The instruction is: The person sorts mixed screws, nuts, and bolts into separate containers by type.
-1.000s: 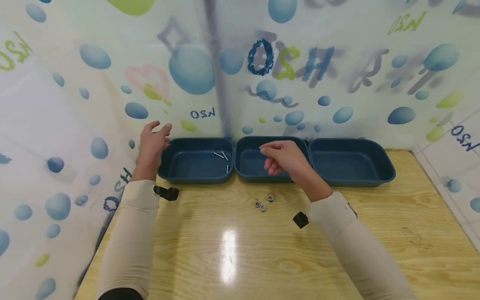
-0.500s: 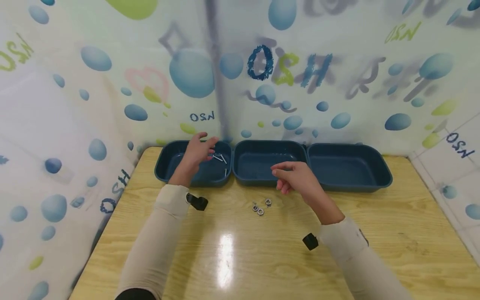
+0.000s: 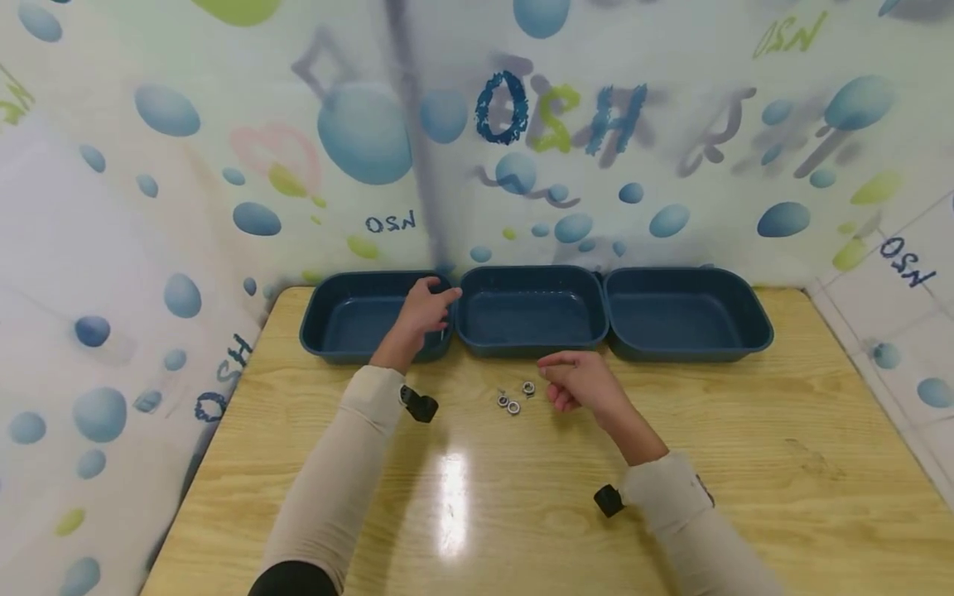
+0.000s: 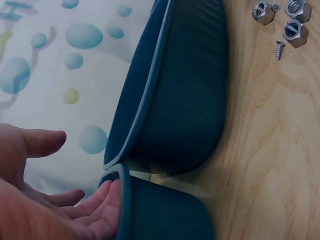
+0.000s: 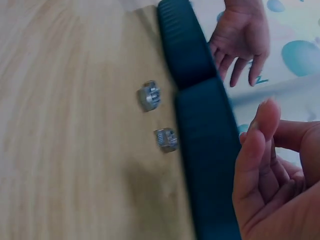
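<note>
Left bin (image 3: pixel 346 327), dark blue, round-cornered; stands by the tabletop's far left corner, its right end touching the middle bin. Inside, by that end: one pale sliver, probably a screw (image 3: pixel 442 334), mostly hidden from where I stand. Left hand (image 3: pixel 423 313): released, fingers loose and dipping over the bin's rim, thumb held apart; no object seen in it, fingertips partly hidden. Handling note: a thin piece on a smooth floor would, I judge, come up best pinched by one end, or slid against the bin's wall first, with the wrist kept off the rim. Middle bin (image 3: pixel 531 323) and right bin (image 3: pixel 686 319): same pattern, in line along the tabletop's far edge. Before the middle bin, toward the near edge of the tabletop (image 3: pixel 522 513): metal nuts (image 4: pixel 296 33), three, grouped, with two short screws (image 4: pixel 279 50) among them. Right hand (image 3: pixel 585 385): just right of these, thumb and forefinger tips drawn together; whether anything is grasped, I cannot tell. Best kept clear of the nuts, lest they scatter.
</note>
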### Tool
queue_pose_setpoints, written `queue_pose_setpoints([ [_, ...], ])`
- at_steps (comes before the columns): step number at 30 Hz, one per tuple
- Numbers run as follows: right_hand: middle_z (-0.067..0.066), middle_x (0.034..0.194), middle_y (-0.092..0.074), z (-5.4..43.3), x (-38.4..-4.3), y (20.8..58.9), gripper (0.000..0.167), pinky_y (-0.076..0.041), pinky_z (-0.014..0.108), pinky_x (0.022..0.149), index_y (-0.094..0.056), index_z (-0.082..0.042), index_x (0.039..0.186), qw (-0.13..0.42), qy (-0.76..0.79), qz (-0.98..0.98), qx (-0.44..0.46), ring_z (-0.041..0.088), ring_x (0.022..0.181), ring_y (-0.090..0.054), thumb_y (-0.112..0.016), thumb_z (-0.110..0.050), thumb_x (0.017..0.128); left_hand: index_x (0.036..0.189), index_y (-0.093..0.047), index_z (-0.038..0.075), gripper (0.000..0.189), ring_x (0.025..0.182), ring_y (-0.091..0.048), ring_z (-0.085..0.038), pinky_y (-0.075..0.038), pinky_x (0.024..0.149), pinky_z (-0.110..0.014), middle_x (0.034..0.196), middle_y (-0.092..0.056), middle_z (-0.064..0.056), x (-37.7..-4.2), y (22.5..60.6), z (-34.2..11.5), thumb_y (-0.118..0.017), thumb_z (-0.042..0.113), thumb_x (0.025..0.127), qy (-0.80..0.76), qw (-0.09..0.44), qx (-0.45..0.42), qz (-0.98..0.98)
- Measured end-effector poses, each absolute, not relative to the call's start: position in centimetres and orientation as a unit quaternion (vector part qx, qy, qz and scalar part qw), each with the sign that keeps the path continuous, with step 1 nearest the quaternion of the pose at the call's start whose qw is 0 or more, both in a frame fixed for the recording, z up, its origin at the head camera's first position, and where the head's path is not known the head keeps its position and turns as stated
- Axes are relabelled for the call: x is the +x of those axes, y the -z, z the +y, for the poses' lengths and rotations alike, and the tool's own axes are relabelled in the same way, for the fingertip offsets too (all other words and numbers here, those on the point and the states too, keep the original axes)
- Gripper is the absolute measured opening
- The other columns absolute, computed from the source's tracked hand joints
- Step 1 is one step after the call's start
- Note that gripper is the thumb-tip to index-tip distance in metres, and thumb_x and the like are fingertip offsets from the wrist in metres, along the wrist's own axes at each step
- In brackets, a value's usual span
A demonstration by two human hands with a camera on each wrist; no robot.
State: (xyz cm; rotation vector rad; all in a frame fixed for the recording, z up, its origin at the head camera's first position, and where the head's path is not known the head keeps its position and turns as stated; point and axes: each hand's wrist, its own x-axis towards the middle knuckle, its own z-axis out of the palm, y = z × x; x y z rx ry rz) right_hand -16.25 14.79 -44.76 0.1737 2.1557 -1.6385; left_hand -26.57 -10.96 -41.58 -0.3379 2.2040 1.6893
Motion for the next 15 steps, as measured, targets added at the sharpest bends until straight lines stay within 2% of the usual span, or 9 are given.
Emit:
queue_pose_setpoints([
  [2,0.007,0.062,-0.062,14.6,-16.2,45.6,0.033,-0.052,0.032,0.053,-0.064,-0.001,0.123,0.204,0.582,0.784,0.066,0.014,0.047,-0.056,-0.061,-0.018,0.095,0.154,-0.025,0.014,0.065,0.128,-0.048,-0.031,-0.045,0.101,-0.043,0.148,-0.039,-0.015,-26.5,41.8,-10.8,-0.056,0.032,0.100,-0.585,0.171,-0.115,0.784],
  [5,0.007,0.060,-0.061,14.2,-16.3,46.7,0.030,-0.050,0.031,0.049,-0.064,-0.002,0.122,0.199,0.573,0.792,0.068,0.014,0.045,-0.055,-0.061,-0.015,0.095,0.152,-0.031,0.013,0.059,0.097,-0.058,-0.024,-0.047,0.093,-0.040,0.126,-0.053,-0.012,-26.5,42.3,-10.7,-0.055,0.029,0.100,-0.564,0.169,-0.109,0.801],
  [7,0.008,0.059,-0.060,13.9,-16.4,47.3,0.029,-0.050,0.031,0.046,-0.065,-0.003,0.121,0.197,0.569,0.796,0.064,0.014,0.044,-0.054,-0.061,-0.013,0.094,0.150,-0.036,0.013,0.054,0.073,-0.050,-0.020,-0.044,0.085,-0.038,0.115,-0.054,-0.008,-26.6,42.7,-10.7,-0.053,0.025,0.101,-0.550,0.169,-0.105,0.811],
  [8,0.008,0.058,-0.060,13.7,-16.5,47.6,0.029,-0.049,0.030,0.045,-0.065,-0.003,0.121,0.196,0.568,0.797,0.064,0.014,0.043,-0.054,-0.062,-0.013,0.093,0.149,-0.038,0.013,0.051,0.070,-0.045,-0.019,-0.042,0.083,-0.038,0.115,-0.055,-0.008,-26.7,42.9,-10.7,-0.053,0.023,0.101,-0.544,0.170,-0.103,0.816],
  [9,0.008,0.058,-0.060,13.5,-16.5,47.8,0.029,-0.049,0.030,0.045,-0.065,-0.004,0.120,0.195,0.568,0.797,0.065,0.014,0.043,-0.054,-0.063,-0.012,0.093,0.149,-0.039,0.013,0.050,0.070,-0.042,-0.018,-0.040,0.082,-0.039,0.116,-0.055,-0.008,-26.7,43.0,-10.7,-0.052,0.021,0.101,-0.537,0.169,-0.100,0.820],
  [10,0.008,0.057,-0.060,13.4,-16.6,48.0,0.028,-0.049,0.030,0.044,-0.066,-0.004,0.119,0.193,0.567,0.798,0.065,0.014,0.042,-0.054,-0.063,-0.011,0.092,0.148,-0.040,0.012,0.049,0.074,-0.046,-0.018,-0.039,0.082,-0.039,0.126,-0.053,-0.008,-26.7,43.2,-10.7,-0.052,0.019,0.101,-0.529,0.170,-0.097,0.825],
  [11,0.009,0.057,-0.059,13.4,-16.7,48.2,0.028,-0.049,0.029,0.043,-0.066,-0.004,0.119,0.193,0.565,0.799,0.065,0.014,0.042,-0.054,-0.064,-0.011,0.092,0.148,-0.041,0.012,0.048,0.083,-0.050,-0.020,-0.038,0.083,-0.039,0.138,-0.048,-0.008,-26.7,43.2,-10.7,-0.051,0.017,0.101,-0.524,0.171,-0.095,0.829],
  [13,0.009,0.056,-0.059,13.3,-16.8,48.6,0.029,-0.048,0.028,0.043,-0.066,-0.004,0.120,0.197,0.562,0.801,0.062,0.014,0.042,-0.054,-0.063,-0.010,0.091,0.148,-0.041,0.012,0.048,0.106,-0.053,-0.023,-0.040,0.088,-0.039,0.150,-0.040,-0.010,-26.7,43.3,-10.7,-0.050,0.014,0.101,-0.515,0.173,-0.093,0.834],
  [15,0.009,0.056,-0.059,13.3,-16.9,48.9,0.030,-0.048,0.027,0.044,-0.065,-0.004,0.121,0.205,0.560,0.801,0.061,0.013,0.043,-0.054,-0.063,-0.009,0.091,0.148,-0.042,0.011,0.048,0.115,-0.051,-0.027,-0.041,0.092,-0.041,0.154,-0.035,-0.010,-26.7,43.2,-10.6,-0.050,0.013,0.101,-0.511,0.176,-0.093,0.836],
])
